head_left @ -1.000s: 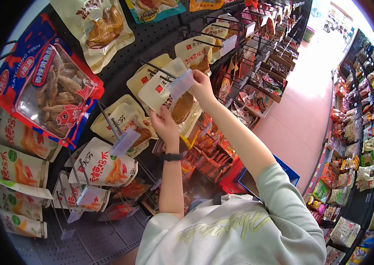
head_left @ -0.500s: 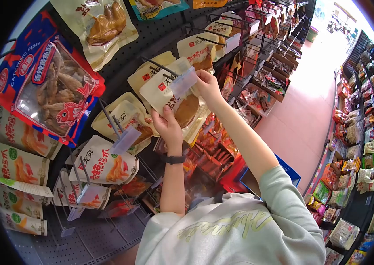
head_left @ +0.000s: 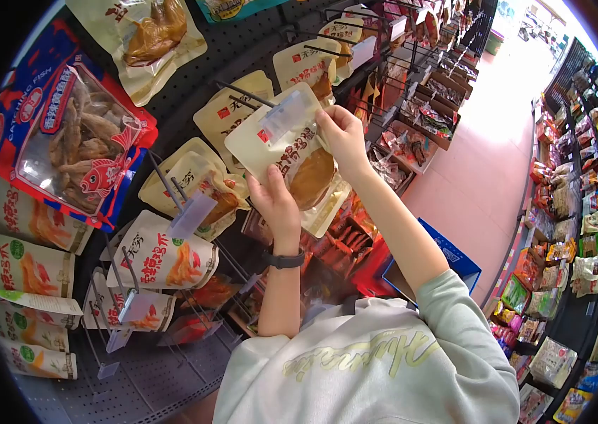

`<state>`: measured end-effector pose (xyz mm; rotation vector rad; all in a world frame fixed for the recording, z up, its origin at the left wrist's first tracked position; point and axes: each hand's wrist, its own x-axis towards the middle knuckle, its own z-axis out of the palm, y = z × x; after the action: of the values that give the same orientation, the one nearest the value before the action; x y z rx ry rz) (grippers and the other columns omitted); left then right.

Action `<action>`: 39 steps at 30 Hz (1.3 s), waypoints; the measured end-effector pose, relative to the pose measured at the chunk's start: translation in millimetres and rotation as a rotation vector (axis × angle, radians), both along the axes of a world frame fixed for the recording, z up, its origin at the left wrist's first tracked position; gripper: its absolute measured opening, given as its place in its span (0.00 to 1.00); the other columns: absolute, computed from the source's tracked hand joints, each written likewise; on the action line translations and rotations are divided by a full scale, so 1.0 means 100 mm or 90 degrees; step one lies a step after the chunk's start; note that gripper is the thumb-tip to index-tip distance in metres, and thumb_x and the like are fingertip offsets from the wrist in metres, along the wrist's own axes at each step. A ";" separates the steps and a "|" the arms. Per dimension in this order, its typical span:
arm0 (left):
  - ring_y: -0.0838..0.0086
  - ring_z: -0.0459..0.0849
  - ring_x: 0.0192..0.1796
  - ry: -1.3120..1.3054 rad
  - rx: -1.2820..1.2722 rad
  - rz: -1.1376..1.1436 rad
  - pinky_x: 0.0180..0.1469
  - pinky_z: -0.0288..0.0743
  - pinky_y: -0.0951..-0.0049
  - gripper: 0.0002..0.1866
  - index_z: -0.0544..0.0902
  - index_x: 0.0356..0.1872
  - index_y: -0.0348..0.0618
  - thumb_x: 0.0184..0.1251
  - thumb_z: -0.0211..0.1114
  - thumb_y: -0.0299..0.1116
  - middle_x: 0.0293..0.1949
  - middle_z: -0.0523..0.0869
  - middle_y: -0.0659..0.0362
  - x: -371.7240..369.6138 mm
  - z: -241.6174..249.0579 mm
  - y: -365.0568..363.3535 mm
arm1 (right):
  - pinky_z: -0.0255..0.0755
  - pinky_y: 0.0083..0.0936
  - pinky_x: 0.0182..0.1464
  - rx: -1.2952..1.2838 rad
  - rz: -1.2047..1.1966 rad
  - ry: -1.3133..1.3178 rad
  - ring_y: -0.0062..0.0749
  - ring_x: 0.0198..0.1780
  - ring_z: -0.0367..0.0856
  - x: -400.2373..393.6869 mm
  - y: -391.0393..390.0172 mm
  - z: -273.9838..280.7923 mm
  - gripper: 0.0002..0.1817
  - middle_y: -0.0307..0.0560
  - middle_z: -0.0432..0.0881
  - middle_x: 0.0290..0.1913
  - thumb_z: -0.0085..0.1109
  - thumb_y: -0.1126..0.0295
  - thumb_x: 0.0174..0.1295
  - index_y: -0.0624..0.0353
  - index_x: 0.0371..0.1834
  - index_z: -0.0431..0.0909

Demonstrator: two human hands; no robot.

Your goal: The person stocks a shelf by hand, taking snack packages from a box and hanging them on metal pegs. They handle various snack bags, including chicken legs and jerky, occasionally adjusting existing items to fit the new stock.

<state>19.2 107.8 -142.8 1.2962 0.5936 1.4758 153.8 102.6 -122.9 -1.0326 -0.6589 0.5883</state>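
Looks like the held pouch (head_left: 306, 180) sits farther out to the right of the big fish bag (head_left: 76, 134) than it does half a second ago, and tilts more too. Left hand (head_left: 276, 208) has its thumb on the front near the lower edge, index apart from it; the other fingers are mostly hidden, so can't tell. Right hand (head_left: 345, 138) pinches the top right edge, thumb to index.

Risk imo: the clear tag holder (head_left: 286, 116) overlaps the pouch top, and I can't tell if the hole is off the hook (head_left: 239, 90). A sideways tug could tear the hole or knock the tag loose. Weak left grip = dropped pouch.

Writing: fish bag says CATCHING FISH plus 香辣黄鱼酥. Held pouch has a red logo and what looks like 盐焗鸡, partly covered. White pouch (head_left: 172, 254), below and right of the fish bag, reads 无穷 and 鸡爪. Shirt (head_left: 370, 367) script starts "Hu", rest is iffy.
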 end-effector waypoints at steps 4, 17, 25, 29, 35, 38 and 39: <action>0.75 0.74 0.49 0.001 -0.003 -0.016 0.54 0.66 0.73 0.17 0.66 0.57 0.32 0.71 0.49 0.28 0.49 0.76 0.55 -0.02 0.03 -0.08 | 0.55 0.11 0.24 0.004 -0.002 0.004 0.08 0.23 0.61 -0.01 -0.12 0.01 0.09 0.26 0.69 0.22 0.54 0.67 0.65 0.60 0.29 0.76; 0.81 0.76 0.43 0.063 -0.058 -0.135 0.48 0.69 0.78 0.10 0.75 0.46 0.36 0.67 0.56 0.29 0.42 0.80 0.61 0.13 -0.25 -0.54 | 0.62 0.13 0.30 -0.124 -0.104 -0.009 0.10 0.27 0.68 0.22 -0.87 -0.39 0.09 0.31 0.74 0.25 0.55 0.67 0.63 0.64 0.34 0.78; 0.75 0.82 0.40 0.239 -0.097 -0.386 0.42 0.74 0.75 0.09 0.80 0.39 0.33 0.59 0.63 0.27 0.36 0.83 0.56 0.35 -1.07 -1.20 | 0.68 0.14 0.41 -0.271 -0.186 -0.099 0.15 0.36 0.75 0.51 -2.16 -1.01 0.07 0.36 0.79 0.32 0.53 0.73 0.63 0.65 0.36 0.77; 0.63 0.81 0.32 0.405 0.046 -0.445 0.35 0.73 0.70 0.08 0.82 0.35 0.37 0.56 0.64 0.29 0.30 0.81 0.52 0.50 -1.17 -1.45 | 0.70 0.16 0.39 -0.324 -0.238 -0.054 0.16 0.34 0.76 0.60 -2.63 -1.37 0.06 0.37 0.81 0.30 0.53 0.74 0.63 0.65 0.36 0.78; 0.57 0.81 0.31 0.587 0.066 -0.565 0.33 0.74 0.64 0.10 0.83 0.32 0.40 0.59 0.61 0.37 0.29 0.81 0.52 0.71 -1.66 -1.68 | 0.72 0.17 0.36 -0.483 -0.345 -0.087 0.17 0.30 0.78 0.68 -3.05 -2.04 0.07 0.40 0.82 0.28 0.56 0.71 0.61 0.64 0.36 0.80; 0.57 0.82 0.31 0.673 0.055 -0.594 0.33 0.74 0.62 0.11 0.84 0.33 0.42 0.60 0.60 0.39 0.27 0.83 0.51 0.79 -1.86 -1.73 | 0.72 0.19 0.39 -0.509 -0.354 -0.051 0.20 0.33 0.80 0.68 -3.16 -2.37 0.08 0.43 0.83 0.29 0.56 0.71 0.61 0.63 0.36 0.81; 0.57 0.83 0.31 0.707 0.057 -0.600 0.33 0.74 0.62 0.11 0.84 0.33 0.43 0.61 0.60 0.39 0.27 0.83 0.51 0.83 -1.92 -1.74 | 0.73 0.20 0.40 -0.514 -0.354 -0.040 0.21 0.34 0.80 0.68 -3.18 -2.48 0.08 0.43 0.83 0.29 0.56 0.71 0.61 0.63 0.36 0.81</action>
<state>101.8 -66.3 -334.4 2.0338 0.4583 -0.0699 222.2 -215.7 -370.4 -1.9112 -0.1393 0.3207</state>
